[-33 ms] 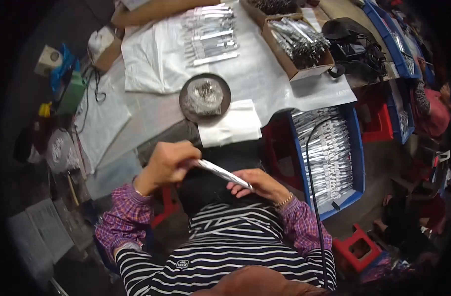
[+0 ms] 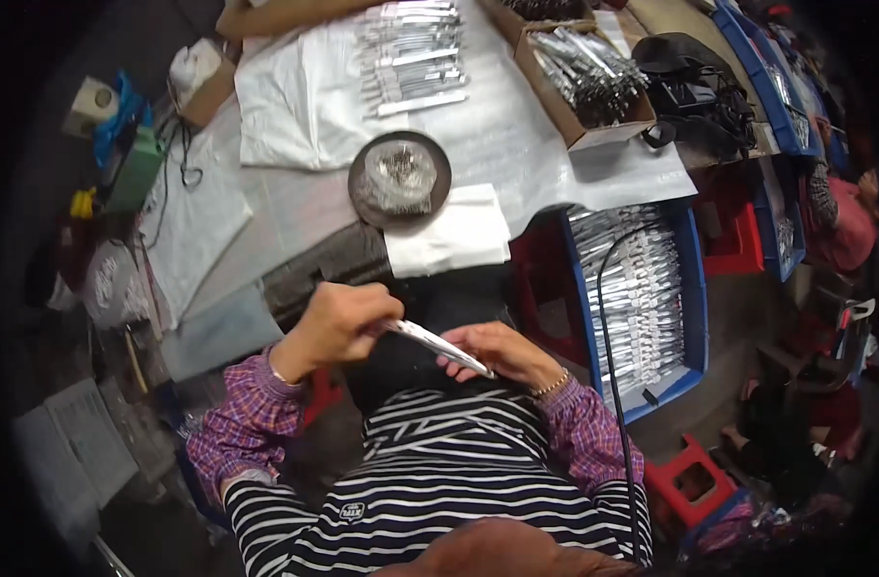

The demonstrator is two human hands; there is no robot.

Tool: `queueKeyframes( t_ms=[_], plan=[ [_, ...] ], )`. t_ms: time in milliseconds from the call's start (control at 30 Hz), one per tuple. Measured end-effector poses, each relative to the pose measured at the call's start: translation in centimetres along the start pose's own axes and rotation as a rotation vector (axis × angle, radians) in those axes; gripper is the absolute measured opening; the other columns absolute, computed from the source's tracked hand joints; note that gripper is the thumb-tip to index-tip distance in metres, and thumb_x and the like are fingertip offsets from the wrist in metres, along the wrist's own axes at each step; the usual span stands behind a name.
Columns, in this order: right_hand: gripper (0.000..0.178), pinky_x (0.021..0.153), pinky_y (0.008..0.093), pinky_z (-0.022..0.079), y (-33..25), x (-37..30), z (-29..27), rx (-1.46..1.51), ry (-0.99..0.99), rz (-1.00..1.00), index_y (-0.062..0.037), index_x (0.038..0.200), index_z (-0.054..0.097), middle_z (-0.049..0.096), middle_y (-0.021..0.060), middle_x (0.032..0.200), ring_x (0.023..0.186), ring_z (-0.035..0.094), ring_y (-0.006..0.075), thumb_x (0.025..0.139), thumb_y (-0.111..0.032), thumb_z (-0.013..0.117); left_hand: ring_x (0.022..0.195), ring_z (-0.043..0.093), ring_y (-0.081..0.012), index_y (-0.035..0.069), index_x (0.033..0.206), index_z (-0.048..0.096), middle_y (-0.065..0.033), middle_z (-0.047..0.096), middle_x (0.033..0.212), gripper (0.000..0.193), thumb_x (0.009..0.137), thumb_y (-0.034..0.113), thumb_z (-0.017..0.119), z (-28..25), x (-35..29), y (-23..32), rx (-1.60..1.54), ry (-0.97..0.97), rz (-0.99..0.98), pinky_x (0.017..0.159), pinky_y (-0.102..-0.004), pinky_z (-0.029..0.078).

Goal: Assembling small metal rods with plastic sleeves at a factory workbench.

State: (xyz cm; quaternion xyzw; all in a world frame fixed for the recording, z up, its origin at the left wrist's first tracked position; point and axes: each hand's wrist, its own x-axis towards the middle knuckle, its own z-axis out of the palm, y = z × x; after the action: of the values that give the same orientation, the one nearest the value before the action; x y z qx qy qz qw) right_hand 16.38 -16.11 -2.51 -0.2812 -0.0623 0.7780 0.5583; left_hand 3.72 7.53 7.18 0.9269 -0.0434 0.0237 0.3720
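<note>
Both hands are closed on a long, slim silvery-white metal strip (image 2: 437, 345), held aslant above my lap. My left hand (image 2: 341, 323) pinches its upper left end between thumb and fingers. Around the lower right end curl the fingers of my right hand (image 2: 502, 352), with the tip showing past them. Just beyond the hands, a folded white cloth (image 2: 449, 236) lies at the table's near edge. A dark round dish (image 2: 437, 163) touches it and holds a clear plastic bag of small metal parts (image 2: 399, 173).
Rows of similar strips (image 2: 415, 62) lie on the white-covered table (image 2: 497, 144). A cardboard box (image 2: 593, 135) of metal pieces stands far right. Beside me on the right are a blue crate (image 2: 701, 317) full of strips, a thin black cable (image 2: 605, 337) and a red stool (image 2: 691, 476).
The view has shifted slightly. The strip has turned a little in my hands, which still hold both its ends.
</note>
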Motion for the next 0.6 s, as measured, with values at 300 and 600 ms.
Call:
queueKeyframes(
  t_ms=[300, 600],
  plan=[
    [0.032, 0.052, 0.0170, 0.043, 1.9, -0.3, 1.1, -0.216, 0.292, 0.102, 0.0048, 0.116, 0.054, 0.062, 0.0074, 0.077, 0.055, 0.053, 0.0071, 0.097, -0.019, 0.044, 0.066, 0.061, -0.0240, 0.004, 0.088, 0.059, -0.0088, 0.058, 0.077, 0.016, 0.073, 0.004, 0.063, 8.5, -2.4, 0.7, -0.295, 0.120, -0.230, 0.059, -0.0320, 0.048],
    [0.029, 0.051, 0.0163, 0.037, 2.7, -0.8, 1.4, -0.286, 0.586, -0.174, 0.0018, 0.115, 0.057, 0.058, 0.0013, 0.074, 0.055, 0.045, 0.0038, 0.097, -0.018, 0.046, 0.082, 0.060, -0.0301, 0.000, 0.106, 0.058, -0.0155, 0.061, 0.093, 0.028, 0.079, 0.003, 0.057, 9.1, -7.4, 2.0, -0.505, 0.156, -0.526, 0.074, -0.0327, 0.047]
  ],
)
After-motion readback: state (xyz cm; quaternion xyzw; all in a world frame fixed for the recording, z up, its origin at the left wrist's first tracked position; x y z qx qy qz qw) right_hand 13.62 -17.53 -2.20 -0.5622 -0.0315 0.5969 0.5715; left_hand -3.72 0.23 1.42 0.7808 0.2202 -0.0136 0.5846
